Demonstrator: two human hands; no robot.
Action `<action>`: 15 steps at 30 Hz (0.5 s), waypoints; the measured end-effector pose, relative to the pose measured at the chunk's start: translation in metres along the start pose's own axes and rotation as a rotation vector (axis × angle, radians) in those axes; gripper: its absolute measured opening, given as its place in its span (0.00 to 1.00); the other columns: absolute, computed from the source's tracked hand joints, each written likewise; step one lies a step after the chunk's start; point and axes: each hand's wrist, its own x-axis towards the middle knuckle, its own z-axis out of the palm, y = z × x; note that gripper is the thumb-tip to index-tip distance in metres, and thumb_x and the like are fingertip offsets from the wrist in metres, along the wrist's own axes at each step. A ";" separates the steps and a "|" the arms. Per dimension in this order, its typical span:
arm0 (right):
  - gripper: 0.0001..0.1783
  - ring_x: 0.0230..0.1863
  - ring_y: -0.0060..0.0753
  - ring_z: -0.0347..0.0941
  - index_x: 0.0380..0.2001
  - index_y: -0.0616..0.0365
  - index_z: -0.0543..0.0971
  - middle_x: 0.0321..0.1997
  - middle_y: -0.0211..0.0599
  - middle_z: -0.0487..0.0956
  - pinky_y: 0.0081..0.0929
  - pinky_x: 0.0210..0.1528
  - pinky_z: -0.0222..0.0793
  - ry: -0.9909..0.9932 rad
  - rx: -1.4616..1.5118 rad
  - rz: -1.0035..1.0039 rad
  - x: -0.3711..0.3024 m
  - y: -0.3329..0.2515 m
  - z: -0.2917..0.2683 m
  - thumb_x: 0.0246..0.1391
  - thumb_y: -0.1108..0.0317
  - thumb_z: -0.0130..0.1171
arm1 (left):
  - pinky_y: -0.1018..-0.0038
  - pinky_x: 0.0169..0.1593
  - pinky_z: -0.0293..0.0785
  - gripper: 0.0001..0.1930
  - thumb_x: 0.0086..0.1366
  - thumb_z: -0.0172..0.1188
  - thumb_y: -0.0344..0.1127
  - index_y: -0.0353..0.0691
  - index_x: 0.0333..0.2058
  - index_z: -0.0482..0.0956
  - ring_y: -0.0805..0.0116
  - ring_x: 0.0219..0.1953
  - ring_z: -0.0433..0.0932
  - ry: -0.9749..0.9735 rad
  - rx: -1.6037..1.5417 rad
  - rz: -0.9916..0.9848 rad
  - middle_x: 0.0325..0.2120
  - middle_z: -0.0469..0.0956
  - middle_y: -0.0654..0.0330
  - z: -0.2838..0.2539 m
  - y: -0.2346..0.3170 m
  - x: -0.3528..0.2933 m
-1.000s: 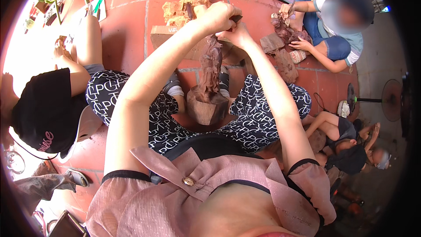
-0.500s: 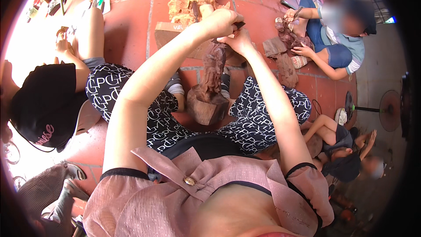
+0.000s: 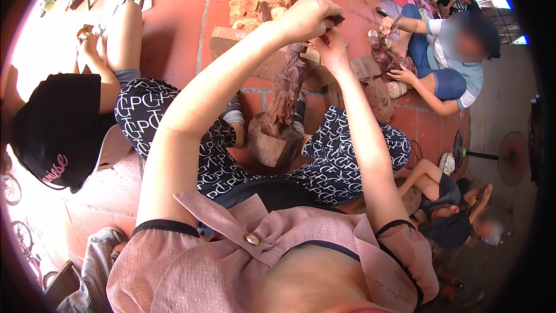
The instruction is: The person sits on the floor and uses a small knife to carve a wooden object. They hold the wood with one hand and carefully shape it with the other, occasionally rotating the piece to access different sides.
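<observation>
Both hands up high now, out beyond the knees, and the left hand has its fingers clamped on a small, flat, dark brown piece, its material hard to tell. The right hand sits just below it, thumb side up; whether its fingers grip that piece too, I cannot tell

And here's the tall, slender, reddish-brown carved wooden figure, upright between the feet, rising from the far edge of its thick, rough-cut brown wooden base on the red tiled floor. No hand steadies it! The right hand is near its top, with a slight gap, so a careless sweep leftward could catch the head and tip it, narrow as it stands. A loose pinch could let the dark piece drop onto those carved folds. Watch the far side as well: the pale yellow carved wooden figure sits close beyond the left wrist, and an overreach might knock it. A knee closing inward could nudge the base
</observation>
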 end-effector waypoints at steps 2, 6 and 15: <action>0.14 0.33 0.31 0.76 0.33 0.64 0.76 0.29 0.43 0.79 0.27 0.35 0.70 -0.012 -0.055 0.021 -0.001 -0.001 0.001 0.44 0.66 0.63 | 0.69 0.39 0.73 0.11 0.48 0.58 0.24 0.35 0.34 0.77 0.58 0.33 0.77 -0.028 -0.010 -0.001 0.30 0.76 0.53 -0.001 0.001 -0.001; 0.17 0.35 0.39 0.77 0.34 0.63 0.76 0.31 0.46 0.78 0.30 0.37 0.71 -0.082 -0.208 -0.008 -0.011 0.006 0.014 0.42 0.65 0.65 | 0.69 0.38 0.73 0.11 0.47 0.58 0.24 0.38 0.32 0.78 0.59 0.33 0.78 -0.200 0.041 -0.043 0.30 0.77 0.55 0.000 -0.008 -0.014; 0.13 0.34 0.37 0.76 0.33 0.61 0.77 0.32 0.43 0.79 0.30 0.35 0.70 0.032 -0.244 -0.164 -0.022 0.007 0.017 0.43 0.67 0.64 | 0.72 0.39 0.72 0.11 0.46 0.60 0.24 0.38 0.32 0.79 0.64 0.33 0.77 -0.221 0.023 -0.014 0.28 0.78 0.58 0.005 -0.006 -0.023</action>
